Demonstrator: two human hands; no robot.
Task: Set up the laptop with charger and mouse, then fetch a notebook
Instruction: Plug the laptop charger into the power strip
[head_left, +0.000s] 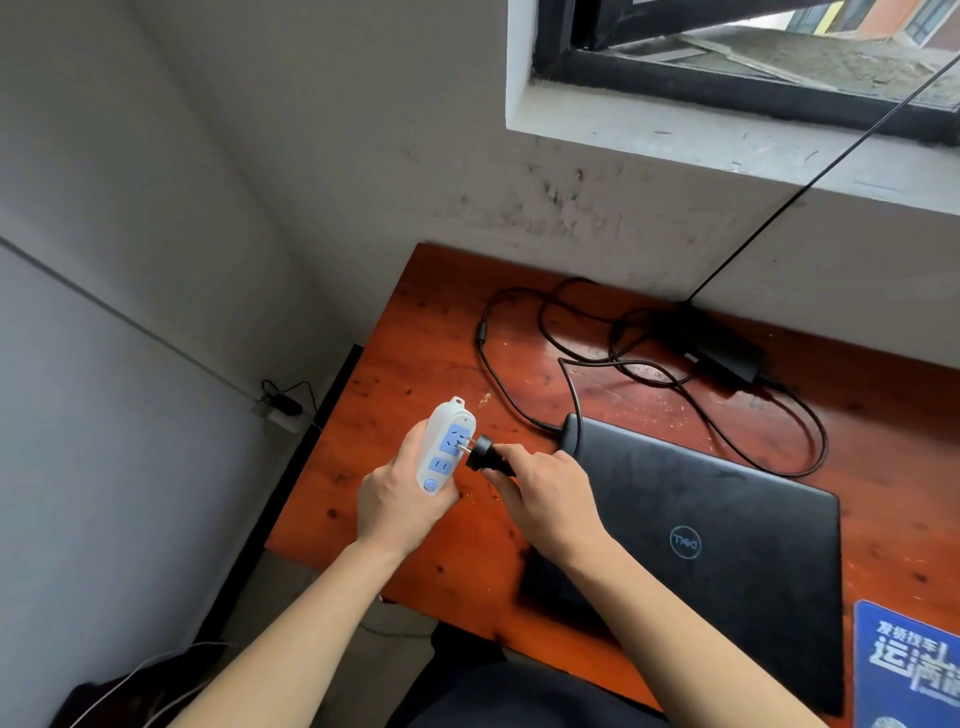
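Note:
A closed black laptop (717, 530) lies on the reddish wooden desk (415, 322). The charger's black brick (727, 358) sits at the back, and its cable (498, 374) runs to the laptop's far left corner. My left hand (400, 499) grips a white and blue power strip (444, 447) above the desk's left part. My right hand (550, 493) pinches the black charger plug (485, 454), whose prongs touch the strip's upper socket. No mouse or notebook is in view.
A blue mouse pad (904, 670) lies at the desk's right front corner. A window sill (675, 140) runs above the desk, with a thin black cable (831, 156) slanting down from it. A wall socket with a plug (283, 405) sits low on the left wall.

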